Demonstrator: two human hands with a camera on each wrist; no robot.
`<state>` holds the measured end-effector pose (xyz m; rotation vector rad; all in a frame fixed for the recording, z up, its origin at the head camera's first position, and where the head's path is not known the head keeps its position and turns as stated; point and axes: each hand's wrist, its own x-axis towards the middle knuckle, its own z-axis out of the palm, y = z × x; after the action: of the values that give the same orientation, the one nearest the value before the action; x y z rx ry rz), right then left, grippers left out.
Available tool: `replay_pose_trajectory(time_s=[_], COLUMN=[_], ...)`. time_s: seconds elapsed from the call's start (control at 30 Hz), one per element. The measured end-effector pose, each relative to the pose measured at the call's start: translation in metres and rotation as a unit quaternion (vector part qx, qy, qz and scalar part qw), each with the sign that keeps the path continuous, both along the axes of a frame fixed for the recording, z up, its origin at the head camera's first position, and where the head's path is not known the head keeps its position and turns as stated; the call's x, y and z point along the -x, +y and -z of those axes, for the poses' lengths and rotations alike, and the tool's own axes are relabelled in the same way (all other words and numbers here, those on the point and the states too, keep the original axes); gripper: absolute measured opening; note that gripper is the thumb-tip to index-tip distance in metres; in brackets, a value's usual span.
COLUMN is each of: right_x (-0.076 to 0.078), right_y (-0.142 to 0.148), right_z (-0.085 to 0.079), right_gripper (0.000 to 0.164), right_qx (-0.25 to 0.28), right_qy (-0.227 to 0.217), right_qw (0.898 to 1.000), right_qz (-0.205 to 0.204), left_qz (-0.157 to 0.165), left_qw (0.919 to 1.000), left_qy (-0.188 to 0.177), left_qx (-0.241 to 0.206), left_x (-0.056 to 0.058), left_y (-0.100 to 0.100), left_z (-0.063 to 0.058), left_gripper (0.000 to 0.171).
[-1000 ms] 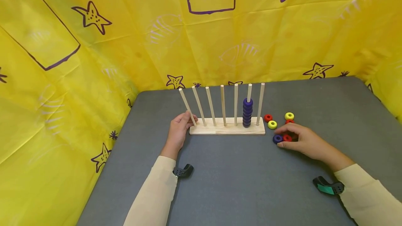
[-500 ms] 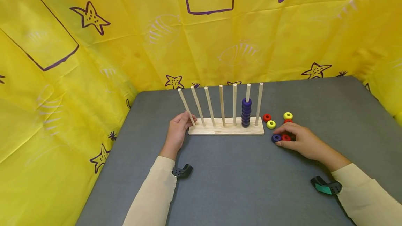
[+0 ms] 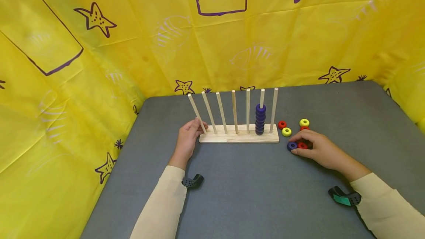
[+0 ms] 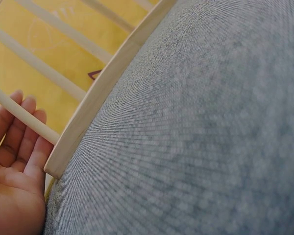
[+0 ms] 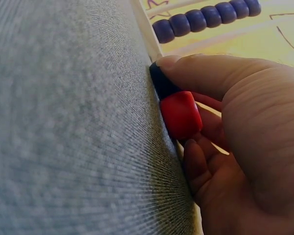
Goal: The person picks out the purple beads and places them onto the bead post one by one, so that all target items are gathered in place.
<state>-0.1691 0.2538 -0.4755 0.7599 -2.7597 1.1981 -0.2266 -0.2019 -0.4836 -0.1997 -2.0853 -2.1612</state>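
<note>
A wooden peg rack point(image 3: 239, 138) stands on the table with upright pegs in a row. A stack of purple-blue beads point(image 3: 260, 120) sits on its second peg from the right. My left hand point(image 3: 188, 137) is at the rack's left end, its fingers extended loosely behind the outermost peg point(image 4: 27, 116) and touching the base end. To the right of the rack, my right hand point(image 3: 320, 149) pinches a dark blue bead point(image 3: 292, 146) on the table, the thumb pressing its near side. A red bead point(image 5: 180, 115) lies against that bead, under the hand.
Beside the right hand lie a red bead point(image 3: 282, 125), a yellow bead point(image 3: 286, 132) and another yellow bead point(image 3: 304, 122). A further red bead point(image 3: 304, 128) is partly hidden by the fingers. A yellow patterned cloth point(image 3: 212, 47) hangs behind the grey table point(image 3: 239, 187).
The right thumb and fingers have drawn slightly closer around the dark blue bead. The left hand and rack hold still; the head view has shifted a little.
</note>
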Motion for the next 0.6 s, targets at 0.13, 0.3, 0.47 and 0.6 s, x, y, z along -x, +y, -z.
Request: replay_pose_trajectory(time_s=[0.13, 0.3, 0.47, 0.6], right_x=[-0.0002, -0.0004, -0.0005, -0.0007], right_y=[-0.0002, -0.0003, -0.0007, -0.0012], right_z=[-0.0011, -0.0027, -0.0033, -0.0042], right_gripper=[0.026, 0.029, 0.029, 0.026], right_qx=[-0.003, -0.008, -0.009, -0.007], right_qy=[0.003, -0.002, -0.004, 0.004], right_qw=[1.000, 1.000, 1.000, 1.000], right_qz=[0.001, 0.006, 0.011, 0.014], left_qz=[0.000, -0.002, -0.004, -0.004], left_qw=[1.0000, 1.0000, 1.0000, 1.0000], left_qy=[0.000, 0.000, -0.002, -0.003], left_qx=[0.000, 0.000, -0.004, -0.006], left_x=[-0.0002, 0.0002, 0.0000, -0.0002], left_y=[0.0002, 0.0009, 0.0014, 0.0015], left_z=[-0.0003, -0.0004, -0.0005, -0.0011], left_gripper=[0.049, 0.050, 0.048, 0.047])
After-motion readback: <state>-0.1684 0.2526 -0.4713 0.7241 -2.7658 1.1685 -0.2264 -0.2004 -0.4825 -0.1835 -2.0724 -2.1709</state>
